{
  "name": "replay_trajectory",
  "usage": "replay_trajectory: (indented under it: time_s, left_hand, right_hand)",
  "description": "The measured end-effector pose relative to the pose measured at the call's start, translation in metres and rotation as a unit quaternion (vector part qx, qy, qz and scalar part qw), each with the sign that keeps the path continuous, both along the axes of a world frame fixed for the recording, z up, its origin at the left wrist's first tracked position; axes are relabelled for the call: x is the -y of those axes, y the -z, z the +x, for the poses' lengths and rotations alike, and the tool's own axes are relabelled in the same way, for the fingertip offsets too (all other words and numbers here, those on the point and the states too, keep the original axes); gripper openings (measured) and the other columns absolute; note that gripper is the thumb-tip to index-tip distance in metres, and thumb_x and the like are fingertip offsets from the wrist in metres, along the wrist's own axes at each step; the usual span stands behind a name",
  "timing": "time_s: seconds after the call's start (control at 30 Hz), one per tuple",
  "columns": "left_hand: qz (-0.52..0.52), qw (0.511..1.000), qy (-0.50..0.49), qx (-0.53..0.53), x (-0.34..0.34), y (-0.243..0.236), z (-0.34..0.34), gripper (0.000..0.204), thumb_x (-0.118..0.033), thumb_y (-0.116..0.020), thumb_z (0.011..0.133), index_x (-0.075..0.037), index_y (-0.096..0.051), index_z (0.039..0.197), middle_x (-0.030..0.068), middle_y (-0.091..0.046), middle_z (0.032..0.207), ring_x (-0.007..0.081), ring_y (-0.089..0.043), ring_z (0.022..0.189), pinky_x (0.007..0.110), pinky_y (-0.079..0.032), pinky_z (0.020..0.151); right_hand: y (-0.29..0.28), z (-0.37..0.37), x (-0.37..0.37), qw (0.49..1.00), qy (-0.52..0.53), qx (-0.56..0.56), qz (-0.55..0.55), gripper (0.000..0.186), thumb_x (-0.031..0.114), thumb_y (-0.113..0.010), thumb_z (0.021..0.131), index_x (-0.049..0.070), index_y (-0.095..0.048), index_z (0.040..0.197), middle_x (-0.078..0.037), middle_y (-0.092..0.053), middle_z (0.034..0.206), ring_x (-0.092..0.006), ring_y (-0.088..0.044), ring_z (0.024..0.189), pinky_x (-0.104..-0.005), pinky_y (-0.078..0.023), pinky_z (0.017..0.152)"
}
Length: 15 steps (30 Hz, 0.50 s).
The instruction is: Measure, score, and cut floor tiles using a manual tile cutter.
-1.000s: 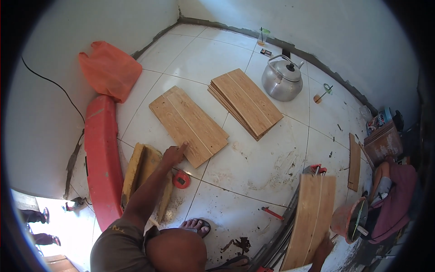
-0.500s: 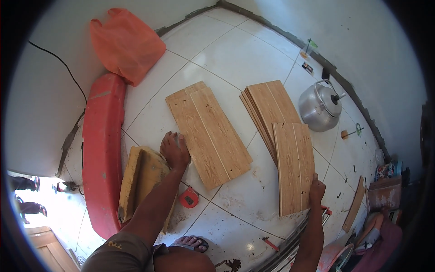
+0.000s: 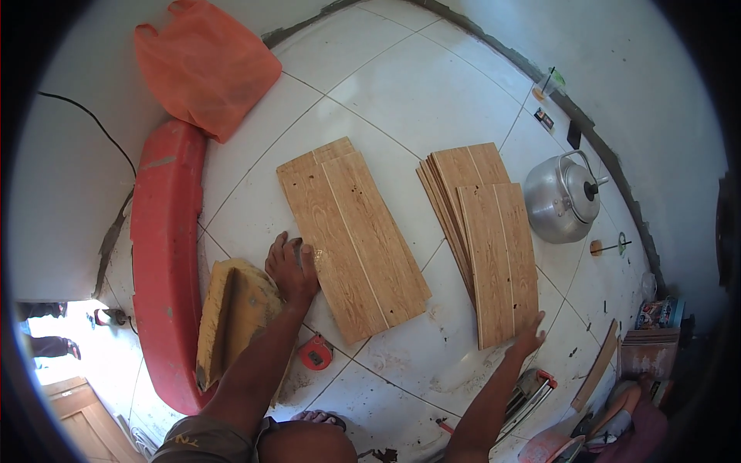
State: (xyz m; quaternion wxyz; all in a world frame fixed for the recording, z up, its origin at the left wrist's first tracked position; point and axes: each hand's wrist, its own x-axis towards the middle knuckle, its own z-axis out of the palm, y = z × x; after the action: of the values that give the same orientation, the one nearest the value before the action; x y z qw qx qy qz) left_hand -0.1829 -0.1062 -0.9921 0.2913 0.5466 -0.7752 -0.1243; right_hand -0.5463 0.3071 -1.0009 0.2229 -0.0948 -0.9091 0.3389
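My left hand (image 3: 291,272) is closed around a small greyish thing, mostly hidden by the fingers, beside the left edge of a small pile of wood-grain planks (image 3: 363,243). To the right, a stack of similar planks (image 3: 465,163) has another wood-grain plank (image 3: 503,262) lying over its near part, overhanging toward me. At the near right corner of that top plank is my right hand (image 3: 527,338), touching its edge with the fingers apart. Each plank has a pale line along its length and a few dark spots.
A red tape measure (image 3: 315,353) lies near my left forearm, by a dirty yellow block (image 3: 239,301) and a long red plastic piece (image 3: 166,262). An orange bag (image 3: 212,69) sits far left. Right are a metal kettle (image 3: 563,199) and a rail-type tile cutter (image 3: 532,390).
The top plank on the right has slid away from me, further over the stack. My right hand has moved with it to its near corner, its fingers loosening. The left hand barely moved.
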Motion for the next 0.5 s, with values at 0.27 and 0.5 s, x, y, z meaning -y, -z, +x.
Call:
replay_trajectory:
  time_s: [0.27, 0.5]
  left_hand:
    - [0.007, 1.000, 0.007, -0.008, 0.006, -0.004, 0.003, 0.039, -0.037, -0.049, 0.099, -0.004, -0.061, 0.115, 0.0171, -0.051, 0.138, 0.0347, -0.043, 0.131, 0.050, -0.025, 0.110]
    - [0.004, 1.000, 0.030, 0.001, 0.003, 0.001, 0.005, 0.039, -0.036, -0.049, 0.100, -0.003, -0.061, 0.116, 0.0187, -0.051, 0.139, 0.0363, -0.044, 0.131, 0.051, -0.027, 0.110]
  right_hand:
    - [-0.003, -0.023, 0.100, 0.956, -0.114, 0.135, -0.234, 0.071, 0.033, -0.080, 0.085, -0.010, -0.044, 0.129, -0.023, -0.059, 0.123, -0.0327, -0.060, 0.109, -0.0421, -0.046, 0.102]
    - [0.000, -0.004, 0.119, 0.954, -0.041, 0.112, -0.276, 0.090, 0.037, -0.074, 0.090, -0.010, -0.025, 0.148, -0.030, -0.039, 0.147, -0.0358, -0.043, 0.136, -0.0416, -0.038, 0.110]
